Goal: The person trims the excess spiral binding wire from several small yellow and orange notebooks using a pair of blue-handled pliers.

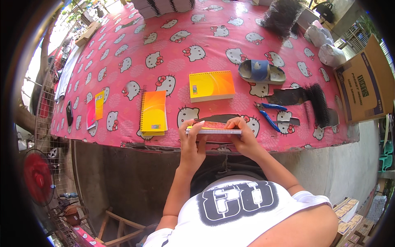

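Just over the table's near edge, my left hand [191, 144] and my right hand [246, 139] grip a thin memo pad [218, 131] from its two ends. It is seen nearly edge-on, so its cover is mostly hidden. Beyond it lies a stack of yellow and orange memo pads [212, 87], with a row of holes along the far edge. To the left are yellow and orange spiral notebooks [154, 112] with black coils. Blue-handled cutting pliers [269, 114] lie open to the right of my right hand, beside black plastic binding coils [319, 103].
A pink cartoon-print cloth covers the table [140, 74]. A blue slipper [261, 72] lies behind the pliers. A cardboard box [364, 86] stands at the right edge. At left are a phone [69, 113] and small pink and yellow notebooks [99, 106]. Black coils [282, 18] are heaped far back.
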Demonstrator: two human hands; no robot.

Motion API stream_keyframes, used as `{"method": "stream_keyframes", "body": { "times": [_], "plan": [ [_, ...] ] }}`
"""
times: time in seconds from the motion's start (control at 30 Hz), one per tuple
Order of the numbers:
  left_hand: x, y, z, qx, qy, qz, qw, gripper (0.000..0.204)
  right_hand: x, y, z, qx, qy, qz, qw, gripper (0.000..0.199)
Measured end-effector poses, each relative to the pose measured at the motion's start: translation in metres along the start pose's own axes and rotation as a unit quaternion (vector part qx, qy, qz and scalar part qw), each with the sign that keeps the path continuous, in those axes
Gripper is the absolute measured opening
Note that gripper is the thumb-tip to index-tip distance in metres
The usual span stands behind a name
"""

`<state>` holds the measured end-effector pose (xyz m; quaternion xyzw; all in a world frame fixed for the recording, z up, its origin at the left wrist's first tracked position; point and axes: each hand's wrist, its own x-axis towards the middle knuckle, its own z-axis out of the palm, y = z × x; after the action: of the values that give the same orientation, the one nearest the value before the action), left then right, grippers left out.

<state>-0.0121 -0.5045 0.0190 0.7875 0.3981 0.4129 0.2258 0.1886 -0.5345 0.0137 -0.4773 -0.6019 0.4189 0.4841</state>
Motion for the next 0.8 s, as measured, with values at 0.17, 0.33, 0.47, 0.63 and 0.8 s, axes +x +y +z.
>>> {"method": "stream_keyframes", "body": {
  "times": [0.17, 0.33, 0.47, 0.63, 0.8],
  "plan": [
    [-0.003, 0.005, 0.012, -0.094, 0.033, -0.070, 0.993, 0.055, -0.002, -0.004, 0.007, 0.009, 0.030, 0.027, 0.999, 0.030],
    [0.025, 0.055, 0.010, 0.167, 0.037, -0.002, 0.985, 0.026, -0.002, -0.002, 0.006, 0.019, 0.047, 0.023, 0.998, 0.027],
    [0.030, 0.037, 0.021, 0.072, 0.014, 0.010, 0.997, 0.016, -0.005, -0.012, -0.012, -0.079, -0.009, 0.017, 0.997, 0.033],
    [0.032, 0.041, 0.020, 0.065, 0.020, 0.011, 0.998, 0.017, -0.010, -0.024, -0.109, -0.190, 0.160, 0.012, 0.969, 0.019],
    [0.034, 0.044, 0.019, 0.069, 0.016, 0.004, 0.997, 0.018, -0.011, 0.015, -0.220, -0.496, 0.369, 0.094, 0.780, 0.018]
  ]
}}
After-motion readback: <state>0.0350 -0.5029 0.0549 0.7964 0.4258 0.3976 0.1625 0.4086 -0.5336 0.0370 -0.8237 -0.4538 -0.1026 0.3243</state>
